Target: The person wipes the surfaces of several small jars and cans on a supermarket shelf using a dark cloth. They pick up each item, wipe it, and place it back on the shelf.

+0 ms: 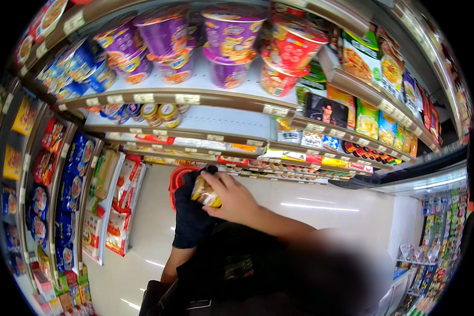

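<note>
My right hand (235,195) is bare and grips a small glass jar (206,193) with a yellow label and contents partly covered by the fingers. Against the jar's left side is my left hand (191,209) in a dark glove; its fingers are hard to make out, and whether it also grips the jar cannot be told. Behind and below the gloved hand a red plastic basket (173,185) shows at its rim. Two similar jars with golden lids (169,114) stand on the second shelf ahead, beside blue packets.
Purple noodle cups (233,35) and red noodle cups (294,43) are stacked on the upper shelf (181,97). Bagged goods (122,201) and blue noodle packs (69,189) line the left shelves. A phone-like screen (327,110) leans among packets at right. Pale tiled floor (300,201) lies below.
</note>
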`<state>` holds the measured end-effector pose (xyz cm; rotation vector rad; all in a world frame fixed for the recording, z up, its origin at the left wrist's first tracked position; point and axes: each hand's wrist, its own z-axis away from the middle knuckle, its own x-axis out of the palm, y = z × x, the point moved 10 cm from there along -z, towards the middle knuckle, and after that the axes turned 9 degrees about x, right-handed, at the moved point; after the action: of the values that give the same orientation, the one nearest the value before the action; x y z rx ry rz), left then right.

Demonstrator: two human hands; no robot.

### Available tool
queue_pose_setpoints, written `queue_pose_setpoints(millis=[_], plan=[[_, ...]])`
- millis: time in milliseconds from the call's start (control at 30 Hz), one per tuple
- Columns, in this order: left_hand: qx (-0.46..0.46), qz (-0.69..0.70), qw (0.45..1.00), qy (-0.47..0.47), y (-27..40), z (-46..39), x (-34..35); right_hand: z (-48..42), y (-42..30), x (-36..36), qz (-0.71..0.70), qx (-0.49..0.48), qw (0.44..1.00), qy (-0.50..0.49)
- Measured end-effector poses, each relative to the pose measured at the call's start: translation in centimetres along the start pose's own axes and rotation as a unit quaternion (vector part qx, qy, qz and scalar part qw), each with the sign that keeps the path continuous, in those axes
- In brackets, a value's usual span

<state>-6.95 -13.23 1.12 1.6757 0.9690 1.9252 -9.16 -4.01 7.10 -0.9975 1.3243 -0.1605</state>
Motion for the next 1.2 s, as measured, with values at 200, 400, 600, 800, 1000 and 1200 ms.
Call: queue_pose_setpoints(millis=[200, 400, 600, 800, 1000, 1200], plan=[[0.137, -0.618, 0.761, -0.139, 4.5, 0.6, -0.2, -8.8, 8.6, 0.6, -0.126, 0.099, 0.981, 0.106], [0.095, -0.725, 0.677, -0.087, 2.8, 2.5, -6.5, -22.4, 13.4, 1.0, -0.134, 0.098, 0.968, 0.187], [0.080, -0.789, 0.593, -0.138, 0.1, 4.6, -9.5, -23.6, 14.2, 3.1, -0.122, 0.094, 0.957, 0.246], [0.084, -0.741, 0.648, -0.158, -4.1, 3.3, -13.4, -14.4, 9.5, 3.8, -0.100, 0.023, 0.995, 0.019], [0.174, -0.717, 0.614, -0.282, -5.4, -0.8, -2.9, 0.3, -4.8, -30.6, -0.014, -0.182, 0.951, 0.250], [0.097, -0.553, 0.742, -0.367, -6.6, -3.2, 10.0, 3.7, -8.2, -65.0, 0.271, 0.111, 0.719, 0.631]])
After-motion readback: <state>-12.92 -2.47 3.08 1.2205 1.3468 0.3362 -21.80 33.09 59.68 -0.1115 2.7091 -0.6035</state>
